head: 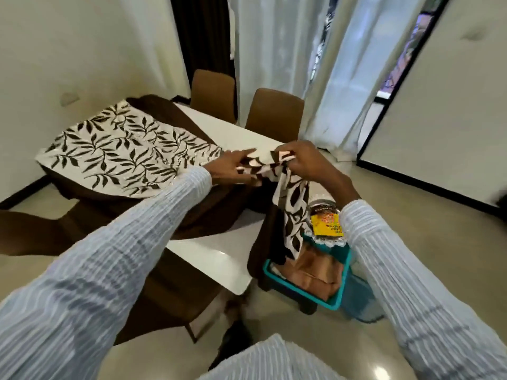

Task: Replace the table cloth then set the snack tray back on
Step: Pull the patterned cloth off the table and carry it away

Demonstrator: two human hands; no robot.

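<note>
While both hands work at its near right corner, the white table point(219, 256) stands partly bare, its glossy top exposed along the near edge and in a strip at the far side. Two cloths lie on it. The lower one, a plain brown cloth point(153, 204), is bunched in folds across the middle and hangs over the left side. The leaf-print table cloth point(115, 152) (cream ground, dark leaf pattern) lies spread over the brown cloth on the far left portion of the table; its right end is gathered off the surface, and a loose length of it hangs down past the table's right edge.

Two brown chairs point(274, 113) stand at the far side, in front of pale curtains point(288, 64).

To the right of the table, a teal tray point(343, 294) rests on a dark stool or seat; what supports it is mostly hidden. The tray holds a tan folded item and, at its far end, a jar with a yellow label point(326, 223).

Left hand point(233, 165): fingers extended forward, lying on the gathered cloth with the thumb beneath the fold. Right hand point(304, 160): fingers curled, pinching the bunched cloth at the point from which the hanging length drops. Both forearms wear pale striped sleeves point(109, 270).
</note>
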